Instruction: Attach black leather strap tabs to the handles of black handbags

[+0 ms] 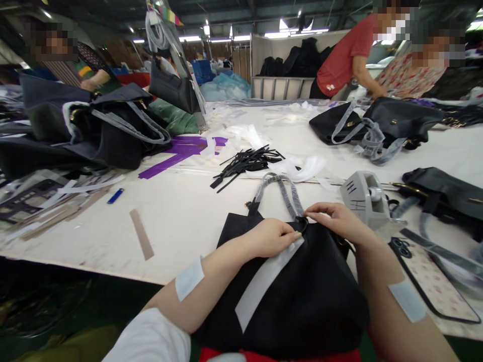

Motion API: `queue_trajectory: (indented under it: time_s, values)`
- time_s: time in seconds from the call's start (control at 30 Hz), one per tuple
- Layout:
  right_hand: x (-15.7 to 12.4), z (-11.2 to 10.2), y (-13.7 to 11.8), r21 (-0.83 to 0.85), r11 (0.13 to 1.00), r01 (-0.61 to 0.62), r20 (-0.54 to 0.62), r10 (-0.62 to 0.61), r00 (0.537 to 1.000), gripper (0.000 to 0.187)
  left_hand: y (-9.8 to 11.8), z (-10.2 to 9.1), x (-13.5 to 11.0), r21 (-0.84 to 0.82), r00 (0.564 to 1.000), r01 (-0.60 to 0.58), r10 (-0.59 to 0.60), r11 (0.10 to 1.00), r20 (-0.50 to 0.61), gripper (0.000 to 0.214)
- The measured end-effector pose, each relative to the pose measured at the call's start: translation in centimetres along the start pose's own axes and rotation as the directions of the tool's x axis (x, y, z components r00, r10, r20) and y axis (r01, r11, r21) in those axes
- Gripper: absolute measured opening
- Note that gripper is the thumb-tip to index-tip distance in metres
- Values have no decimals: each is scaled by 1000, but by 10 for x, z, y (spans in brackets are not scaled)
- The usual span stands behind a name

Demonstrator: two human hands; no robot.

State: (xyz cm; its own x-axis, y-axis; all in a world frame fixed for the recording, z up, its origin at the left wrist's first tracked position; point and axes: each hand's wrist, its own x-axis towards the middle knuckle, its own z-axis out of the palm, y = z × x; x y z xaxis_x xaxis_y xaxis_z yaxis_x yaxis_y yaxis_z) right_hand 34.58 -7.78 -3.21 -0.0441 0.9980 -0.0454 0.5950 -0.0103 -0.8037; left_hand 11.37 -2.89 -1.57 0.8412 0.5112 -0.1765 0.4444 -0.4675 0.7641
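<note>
A black handbag rests against the table's front edge, in front of my body. Its two handles, wrapped in clear plastic, stand up toward the far side. My left hand is closed in a pinch on the upper end of a white strip, which hangs down the bag's face. Close by, my right hand has its fingertips together at the base of one handle, beside a dark ring. What lies under those fingertips is partly hidden.
Black straps lie piled on the table beyond the bag, near purple strips. A grey tape dispenser and a phone sit at right. More black bags stand at left. Co-workers work across the table.
</note>
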Motion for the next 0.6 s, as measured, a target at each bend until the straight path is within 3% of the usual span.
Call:
queue_trajectory:
  time_s: [0.13,0.3,0.47,0.6]
  values:
    - [2,3,5,96,992,-77,98,67,993,32,-3,5,6,-73,994,101,-103,992,-22,48]
    - [5,13,7,184,973,-142,185,108,977,37,-4,13,9,-29,994,93,-94,995,-49,48]
    - [5,19,3,175,974,-142,153,115,981,38,-6,17,11,-9,994,85,-85,996,-67,46]
    - [-1,12,-3,199,976,-88,102,69,992,36,-6,18,13,-36,991,61,-64,998,-118,44]
